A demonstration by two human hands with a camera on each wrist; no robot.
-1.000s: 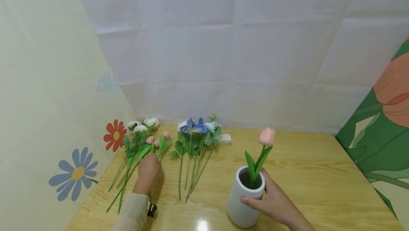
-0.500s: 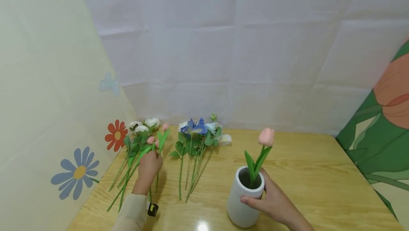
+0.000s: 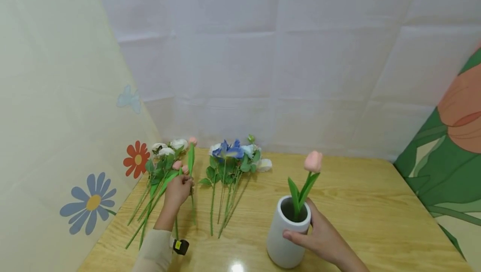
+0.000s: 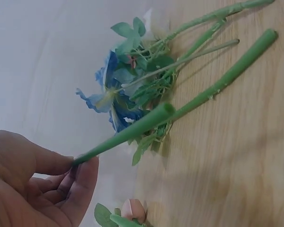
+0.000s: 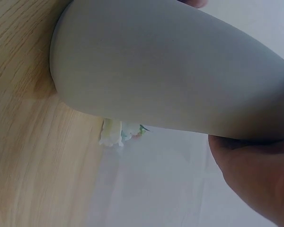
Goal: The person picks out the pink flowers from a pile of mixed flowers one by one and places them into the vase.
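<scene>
Since the earlier frame, the pink tulip [image 3: 191, 157] in your left hand [image 3: 178, 188] has shifted: bloom slightly higher, leaf turned more upright, lower stem swung rightward. Your right hand [image 3: 325, 240] and the white vase [image 3: 285, 242] have held position.

Hands: your left pinches the tulip's green stem [image 4: 128, 135] between thumb and fingertips, beneath the leaf; your right is wrapped around the upper vase, thumb on the near side under the rim.

Handling, judged: the tulip should be very light, its stem smooth, springy and probably plastic, its leaf pliable. You'd best pinch the stem below the leaf, sparing the bloom. The vase looks rigid, perhaps ceramic, so likely the heaviest piece and chippable; its matt wall should give you fair friction. Hold it around the body below the rim.

Shapes: vase upright on the counter [image 3: 375, 205], rounded at the base, narrowing towards a thick round rim. A second tulip [image 3: 313, 161] stands in it, leaning right, with two pointed leaves.

Further out: more pink tulips [image 3: 177, 165] and ruffled white flowers [image 3: 179, 144] lie near your left hand; a blue flower [image 3: 228, 150], petals splayed, tops the middle group. Counter pale-grained, wood-like; creased white sheet [image 3: 225, 54] behind.
</scene>
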